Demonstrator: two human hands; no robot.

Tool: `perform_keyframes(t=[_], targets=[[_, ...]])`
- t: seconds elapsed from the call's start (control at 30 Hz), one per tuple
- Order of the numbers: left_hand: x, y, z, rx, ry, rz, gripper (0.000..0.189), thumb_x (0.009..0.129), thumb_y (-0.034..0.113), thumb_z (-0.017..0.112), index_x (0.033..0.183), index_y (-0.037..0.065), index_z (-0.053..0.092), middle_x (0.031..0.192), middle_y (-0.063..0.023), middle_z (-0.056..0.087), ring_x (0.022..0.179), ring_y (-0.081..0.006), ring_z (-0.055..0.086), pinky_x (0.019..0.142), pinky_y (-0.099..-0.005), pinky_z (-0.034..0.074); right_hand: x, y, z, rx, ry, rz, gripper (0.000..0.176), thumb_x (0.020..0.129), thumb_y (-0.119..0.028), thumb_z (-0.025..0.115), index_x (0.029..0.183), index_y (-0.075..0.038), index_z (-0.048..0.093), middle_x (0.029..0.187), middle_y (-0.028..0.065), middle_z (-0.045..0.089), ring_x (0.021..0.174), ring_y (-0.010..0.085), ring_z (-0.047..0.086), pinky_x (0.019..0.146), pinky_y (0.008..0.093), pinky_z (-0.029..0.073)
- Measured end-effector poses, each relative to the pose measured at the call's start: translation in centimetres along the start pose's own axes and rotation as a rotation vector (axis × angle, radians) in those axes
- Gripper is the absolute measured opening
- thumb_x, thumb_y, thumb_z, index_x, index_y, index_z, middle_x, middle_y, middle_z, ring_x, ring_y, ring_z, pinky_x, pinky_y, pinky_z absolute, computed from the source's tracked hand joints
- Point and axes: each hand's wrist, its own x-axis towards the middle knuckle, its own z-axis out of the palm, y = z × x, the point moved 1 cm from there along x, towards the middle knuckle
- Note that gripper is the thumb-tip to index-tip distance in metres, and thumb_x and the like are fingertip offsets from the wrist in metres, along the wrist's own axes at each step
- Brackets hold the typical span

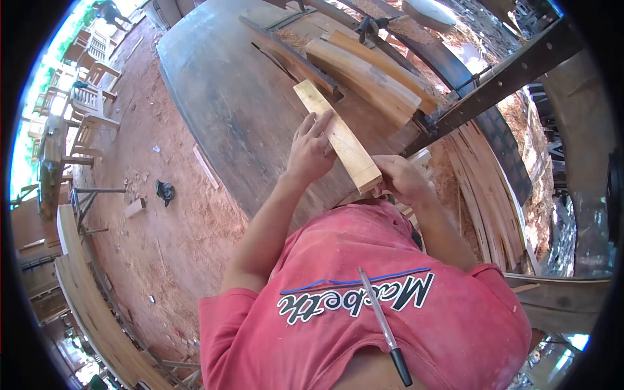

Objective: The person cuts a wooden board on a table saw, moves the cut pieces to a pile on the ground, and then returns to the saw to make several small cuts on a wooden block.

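Note:
A short, squared length of pale wood [344, 143] lies slantwise over the worktable, its near end close to my body. My left hand [313, 149] holds it partway along, fingers laid over the top face and thumb side hidden. At the near end my right hand [403, 180] grips the wood from the right, fingertips curled at its lower edge. Beyond the far end, the worktable [214, 97] has a long narrow slot [273, 60] beside a wooden strip. Two thick wooden pieces [364, 78] lie right of that strip.
A dark metal beam [507, 78] crosses at the right, above stacked boards [484, 188]. Wooden chairs [91, 101] line the left, near a long plank [97, 312]. A black bag [165, 192] lies on the dirt floor. A pen [383, 318] hangs at my shirt.

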Motion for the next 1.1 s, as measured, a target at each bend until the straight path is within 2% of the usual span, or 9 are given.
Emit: perform_keyframes(t=[0.23, 0.3, 0.37, 0.43, 0.47, 0.6, 0.77, 0.9, 1.1], targets=[[-3.1, 0.3, -0.7, -0.047, 0.115, -0.147, 0.056, 0.074, 0.008, 0.067, 0.127, -0.007, 0.059, 0.146, -0.0208, 0.048, 0.130, -0.0427, 0.048, 0.109, -0.0475, 0.040, 2.1, 1.4, 3.7, 0.040, -0.006, -0.013, 0.042, 0.096, -0.021, 0.062, 0.128, 0.002, 0.049, 0.093, 0.0037, 0.061, 0.072, 0.0092, 0.060, 0.061, 0.0244, 0.049], [-5.9, -0.4, -0.5, -0.218, 0.114, -0.254, 0.019, 0.075, 0.004, 0.060, 0.085, -0.009, 0.069, 0.144, -0.0300, 0.046, 0.126, -0.0402, 0.054, 0.107, -0.0423, 0.044, 3.6, 3.1, 4.5, -0.060, -0.046, -0.014, 0.045, 0.091, -0.016, 0.066, 0.128, 0.001, 0.046, 0.091, 0.0049, 0.058, 0.074, 0.0122, 0.061, 0.062, 0.0280, 0.053], [-9.0, -1.0, -0.2, -0.140, 0.149, -0.412, 0.014, 0.081, 0.006, 0.062, 0.077, -0.006, 0.066, 0.141, -0.0267, 0.051, 0.114, -0.0394, 0.063, 0.094, -0.0412, 0.052, 3.9, 3.2, 5.7, -0.136, -0.138, 0.090, 0.050, 0.084, -0.009, 0.068, 0.128, 0.001, 0.045, 0.094, 0.0071, 0.058, 0.075, 0.0161, 0.062, 0.065, 0.0322, 0.057], [-11.0, 0.6, -1.9, -0.435, 0.159, -0.778, 0.016, 0.086, 0.008, 0.060, 0.088, -0.004, 0.071, 0.125, -0.0265, 0.064, 0.101, -0.0337, 0.069, 0.088, -0.0380, 0.053, 4.8, 4.3, 5.5, 0.241, -0.251, 0.250, 0.052, 0.080, -0.005, 0.069, 0.126, 0.002, 0.045, 0.096, 0.0087, 0.059, 0.077, 0.0186, 0.064, 0.068, 0.0346, 0.059], [-11.6, 1.9, -3.2, -0.658, 0.199, -1.027, 0.026, 0.094, 0.018, 0.059, 0.101, -0.003, 0.073, 0.106, -0.0199, 0.073, 0.091, -0.0232, 0.070, 0.084, -0.0349, 0.053, 4.6, 4.0, 6.2, 0.151, -0.247, 0.296, 0.051, 0.078, -0.009, 0.071, 0.125, -0.003, 0.051, 0.094, 0.0069, 0.061, 0.077, 0.0155, 0.062, 0.063, 0.0313, 0.052], [-15.7, 3.1, -3.8, -0.930, 0.203, -1.092, 0.050, 0.097, 0.041, 0.059, 0.122, -0.002, 0.067, 0.093, -0.0082, 0.073, 0.089, -0.0191, 0.067, 0.083, -0.0336, 0.052, 5.4, 4.7, 7.3, -0.200, -0.306, 0.260, 0.061, 0.077, -0.002, 0.069, 0.133, -0.001, 0.046, 0.099, 0.0083, 0.060, 0.080, 0.0189, 0.066, 0.066, 0.0303, 0.057], [-17.9, 6.3, -4.5, -0.878, 0.498, -1.256, 0.051, 0.089, 0.039, 0.071, 0.113, -0.006, 0.067, 0.085, -0.0094, 0.070, 0.087, -0.0199, 0.068, 0.079, -0.0319, 0.054, 6.2, 4.8, 13.2, -0.492, -0.606, 0.414, 0.060, 0.080, -0.005, 0.071, 0.136, -0.001, 0.049, 0.096, 0.0045, 0.057, 0.092, 0.0153, 0.061, 0.072, 0.0271, 0.051], [-21.5, 7.9, -7.1, -0.950, 0.982, -1.354, 0.026, 0.079, 0.018, 0.078, 0.092, -0.001, 0.066, 0.085, -0.0075, 0.069, 0.073, -0.0143, 0.066, 0.064, -0.0288, 0.054, 8.5, 7.5, 16.6, -0.907, -0.791, 0.302, 0.059, 0.086, -0.022, 0.073, 0.137, 0.000, 0.052, 0.113, 0.0081, 0.055, 0.097, 0.0177, 0.058, 0.085, 0.0305, 0.049], [-30.5, 7.3, -7.5, -0.626, 1.274, -1.409, 0.032, 0.074, 0.022, 0.079, 0.090, -0.003, 0.067, 0.080, -0.0088, 0.068, 0.071, -0.0152, 0.066, 0.064, -0.0319, 0.055, 15.2, 9.2, 16.6, -1.521, -0.479, -0.504, 0.058, 0.087, -0.023, 0.071, 0.136, 0.002, 0.052, 0.127, 0.0210, 0.053, 0.110, 0.0331, 0.057, 0.097, 0.0414, 0.046]])
